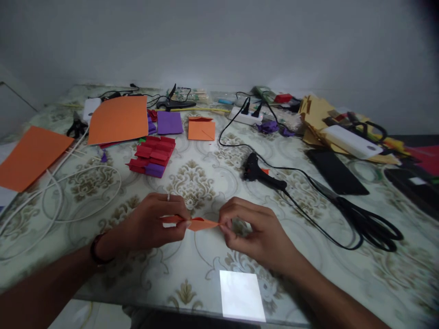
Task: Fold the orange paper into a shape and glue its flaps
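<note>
The pale label [417, 181] on the dark case [411, 189] at the far right is too small to read, and the green print on the clear packets [188, 94] along the far side is blurred beyond reading; a small round mark shows on the white device [353, 140] lying over the yellow paper [313, 114]. The table [164, 274] wears a whitish, glossy cover patterned with brown-gold floral medallions and thin grey scrolls, and its far side lies near a plain grey wall [219, 41]. At the near edge sits a bright white square [242, 296], whether paper or reflected light I cannot tell. Above the table's near middle, the left hand [156, 221] pinches a folded orange paper [202, 224] between thumb and fingers, while the right hand [255, 228] grips its pointed right end. Farther left lie red and purple folded pieces [152, 156] and large orange sheets [120, 119]; to the right are a black glue gun [264, 176] and black-handled scissors [370, 224].
</note>
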Demonstrator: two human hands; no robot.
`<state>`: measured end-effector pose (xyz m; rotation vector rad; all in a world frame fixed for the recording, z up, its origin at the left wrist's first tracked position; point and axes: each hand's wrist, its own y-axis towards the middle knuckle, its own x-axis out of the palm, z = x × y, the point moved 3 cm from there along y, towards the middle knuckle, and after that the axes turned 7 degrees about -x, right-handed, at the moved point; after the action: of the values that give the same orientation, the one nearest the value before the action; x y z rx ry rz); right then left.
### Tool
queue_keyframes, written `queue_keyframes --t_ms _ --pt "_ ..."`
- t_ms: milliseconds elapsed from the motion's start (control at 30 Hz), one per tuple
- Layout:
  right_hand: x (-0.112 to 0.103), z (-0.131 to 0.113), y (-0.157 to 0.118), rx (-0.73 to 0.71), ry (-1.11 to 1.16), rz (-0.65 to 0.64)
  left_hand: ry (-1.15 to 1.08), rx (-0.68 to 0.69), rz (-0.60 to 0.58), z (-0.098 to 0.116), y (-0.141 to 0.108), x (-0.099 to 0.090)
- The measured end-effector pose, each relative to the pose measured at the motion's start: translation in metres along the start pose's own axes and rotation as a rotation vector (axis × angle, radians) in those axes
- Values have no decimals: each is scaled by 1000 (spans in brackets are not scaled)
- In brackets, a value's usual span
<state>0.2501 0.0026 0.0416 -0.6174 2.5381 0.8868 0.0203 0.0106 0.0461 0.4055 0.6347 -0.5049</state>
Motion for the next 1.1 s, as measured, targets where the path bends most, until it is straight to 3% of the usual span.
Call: queue_keyframes --t_ms 200,400,600,733,967,1100 --pt "-6 2 2 21 -12 -18 -47 -104 -22 -5 1 -1" --pt "-10 15 -1 207 43 41 -87 -332 -3 -16 6 -2" --pt "-9 29 -5 396 212 94 -423 -424 81 -36 2 3" --pt "-6 30 -5 413 286 112 -412 -434 91 -39 2 5" --pt "-1 30 -6 441 260 12 -669 -466 -62 -33 7 11" --pt "2 31 -8 426 257 -3 -665 -510 -68 -37 5 13"
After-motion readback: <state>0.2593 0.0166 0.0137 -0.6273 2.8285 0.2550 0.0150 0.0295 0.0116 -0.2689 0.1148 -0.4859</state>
